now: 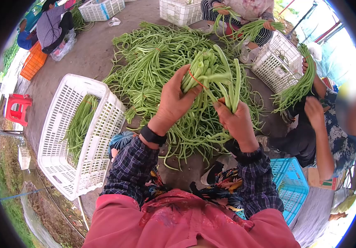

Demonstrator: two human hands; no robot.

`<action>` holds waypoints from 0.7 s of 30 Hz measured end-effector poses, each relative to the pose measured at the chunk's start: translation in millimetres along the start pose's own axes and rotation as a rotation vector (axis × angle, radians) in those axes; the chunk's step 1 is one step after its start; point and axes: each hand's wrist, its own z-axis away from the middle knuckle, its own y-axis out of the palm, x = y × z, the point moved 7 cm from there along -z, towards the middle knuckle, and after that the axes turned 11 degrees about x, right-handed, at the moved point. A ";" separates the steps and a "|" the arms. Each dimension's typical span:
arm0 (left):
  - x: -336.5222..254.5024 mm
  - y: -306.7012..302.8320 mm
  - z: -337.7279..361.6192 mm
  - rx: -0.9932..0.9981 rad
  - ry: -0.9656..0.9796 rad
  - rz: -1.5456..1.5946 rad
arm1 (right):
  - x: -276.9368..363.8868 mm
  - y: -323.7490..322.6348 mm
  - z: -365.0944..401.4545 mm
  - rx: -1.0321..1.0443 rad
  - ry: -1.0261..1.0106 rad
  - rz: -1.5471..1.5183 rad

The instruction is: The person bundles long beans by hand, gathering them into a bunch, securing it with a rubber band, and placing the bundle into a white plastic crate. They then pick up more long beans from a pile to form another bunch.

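My left hand (173, 99) is wrapped round a bundle of long beans (200, 68), its cut ends pointing up. An orange-red rubber band (194, 78) goes round the bundle near the fingers. Just to the right, my right hand (236, 124) pinches a few long beans (235, 89) that stand up beside the bundle, their ends apart from it. Beneath both hands spreads a large heap of green long beans (149, 62) on the ground. Some of the heap is hidden by my hands and forearms.
A white crate (116, 111) with long beans stands on the left, a blue crate (296, 194) at lower right. Co-workers hold beans by another white crate (264, 68) on the right. A red stool (18, 109) and an orange crate (33, 62) are farther left.
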 end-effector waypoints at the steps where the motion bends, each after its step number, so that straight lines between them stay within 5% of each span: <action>1: -5.9 0.1 -0.3 -0.004 0.042 -0.193 | -0.4 0.4 1.6 0.005 0.024 -0.007; 4: -8.4 1.4 0.6 -0.084 0.133 -0.394 | -8.1 10.3 4.8 0.060 0.066 -0.127; 10: -1.5 7.2 -3.6 -0.084 0.002 -0.132 | -16.2 32.9 8.4 0.077 0.029 -0.331; 13: 0.2 8.9 -1.4 -0.185 0.069 -0.351 | -24.2 43.7 11.5 0.085 0.061 -0.383; 21: 5.5 9.4 -1.3 -0.220 0.097 -0.344 | -23.8 77.2 31.6 0.083 0.097 -0.744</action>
